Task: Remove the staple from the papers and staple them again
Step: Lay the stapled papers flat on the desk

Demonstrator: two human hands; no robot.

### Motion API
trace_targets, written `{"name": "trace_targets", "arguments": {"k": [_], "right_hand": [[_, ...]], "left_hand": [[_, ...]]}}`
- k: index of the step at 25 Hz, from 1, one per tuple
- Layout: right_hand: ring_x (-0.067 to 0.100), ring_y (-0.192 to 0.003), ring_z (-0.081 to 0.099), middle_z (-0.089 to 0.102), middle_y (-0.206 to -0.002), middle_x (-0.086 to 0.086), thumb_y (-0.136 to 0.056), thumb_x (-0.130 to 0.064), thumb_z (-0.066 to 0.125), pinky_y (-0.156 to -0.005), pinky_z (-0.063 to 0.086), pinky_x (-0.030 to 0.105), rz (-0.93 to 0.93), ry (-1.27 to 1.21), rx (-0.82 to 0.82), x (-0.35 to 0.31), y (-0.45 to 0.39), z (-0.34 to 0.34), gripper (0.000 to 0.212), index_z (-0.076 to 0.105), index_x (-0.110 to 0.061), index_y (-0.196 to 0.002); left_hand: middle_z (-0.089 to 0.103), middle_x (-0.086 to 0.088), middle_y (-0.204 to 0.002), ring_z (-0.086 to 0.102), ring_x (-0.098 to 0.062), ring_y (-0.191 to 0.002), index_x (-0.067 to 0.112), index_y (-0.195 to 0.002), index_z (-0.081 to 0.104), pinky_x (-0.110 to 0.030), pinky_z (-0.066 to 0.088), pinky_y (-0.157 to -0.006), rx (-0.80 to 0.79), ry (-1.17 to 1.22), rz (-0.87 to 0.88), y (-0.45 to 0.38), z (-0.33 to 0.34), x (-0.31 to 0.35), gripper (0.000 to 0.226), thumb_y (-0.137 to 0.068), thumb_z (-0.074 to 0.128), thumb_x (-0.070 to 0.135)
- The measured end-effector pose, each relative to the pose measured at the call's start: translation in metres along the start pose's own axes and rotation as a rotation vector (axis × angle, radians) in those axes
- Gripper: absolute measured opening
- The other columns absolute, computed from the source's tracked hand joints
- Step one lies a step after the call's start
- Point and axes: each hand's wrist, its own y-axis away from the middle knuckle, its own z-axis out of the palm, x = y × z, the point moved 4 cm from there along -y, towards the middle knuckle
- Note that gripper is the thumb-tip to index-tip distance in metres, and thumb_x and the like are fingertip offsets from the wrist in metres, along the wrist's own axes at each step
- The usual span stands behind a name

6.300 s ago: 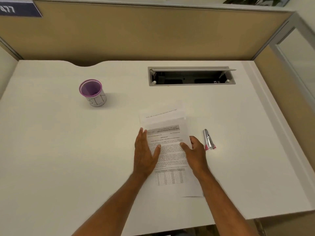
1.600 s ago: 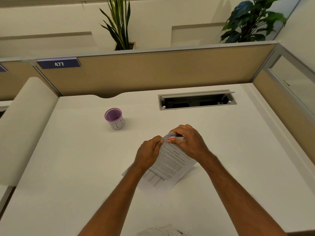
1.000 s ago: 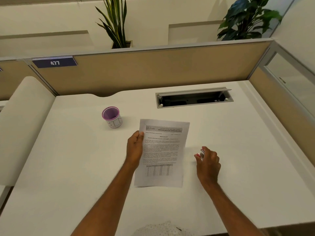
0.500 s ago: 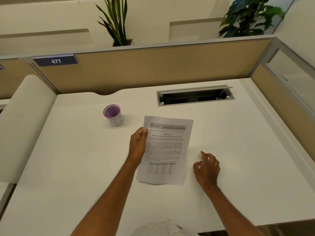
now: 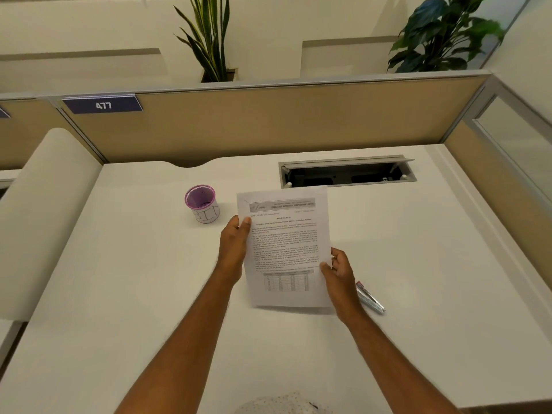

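right hand (image 5: 339, 271) left stapler (image 5: 369, 297) on counter (image 5: 119, 279), now pinches papers (image 5: 285, 246) | left hand (image 5: 236, 243) grips papers' left edge, raised

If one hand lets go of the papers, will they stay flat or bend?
The papers are thin sheets, so they would probably droop. Both the left hand and right hand pinch their edges. They look light, unlikely to slip.

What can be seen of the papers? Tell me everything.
The papers are white printed sheets: a grey header band, blocks of small text, a table near the bottom. They are held nearly upright above the desk. The left hand pinches the left edge, the right hand the right edge. No staple can be made out.
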Motion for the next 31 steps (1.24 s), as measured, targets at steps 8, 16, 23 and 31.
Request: {"name": "trace_targets", "arguments": {"k": [8,16,23,31], "right_hand": [[0.019,-0.102,0.065,0.063,-0.124,0.003,-0.103,-0.012,0.048,-0.068,0.052,0.013,0.005,0.083,0.146,-0.01,-0.056,0.025,0.031,0.046,-0.018,-0.134],[0.022,-0.12,0.054,0.055,-0.128,0.01,-0.096,0.005,0.047,-0.1,0.047,0.028,-0.076,0.419,0.075,0.005,-0.093,0.044,0.052,0.048,-0.013,-0.145],[0.033,-0.126,0.046,0.048,-0.133,0.016,-0.091,-0.005,0.061,-0.109,0.04,0.035,-0.12,0.683,-0.015,0.029,-0.092,0.04,0.055,0.049,-0.004,-0.145],[0.032,-0.126,0.046,0.05,-0.132,0.016,-0.092,-0.009,0.063,-0.107,0.041,0.035,-0.147,0.755,-0.067,0.026,-0.095,0.039,0.053,0.05,-0.003,-0.143]], "left_hand": [[0.073,-0.009,-0.101,0.071,-0.031,-0.094,0.017,-0.081,0.056,-0.045,0.06,-0.079,0.024,-0.293,-0.316,-0.026,-0.006,-0.077,0.02,-0.1,0.061,0.022],[0.059,0.0,-0.08,0.055,-0.024,-0.075,0.02,-0.07,0.044,-0.033,0.045,-0.066,0.053,-0.715,-0.285,-0.058,-0.012,-0.092,0.031,-0.095,0.062,0.026],[0.066,-0.013,-0.106,0.064,-0.036,-0.097,0.006,-0.105,0.053,-0.037,0.043,-0.072,0.054,-0.987,-0.105,-0.051,-0.011,-0.095,0.022,-0.099,0.059,0.027],[0.061,-0.015,-0.116,0.066,-0.04,-0.101,0.005,-0.119,0.048,-0.046,0.052,-0.078,0.044,-1.066,-0.05,-0.046,-0.005,-0.09,0.03,-0.1,0.058,0.027]]}}
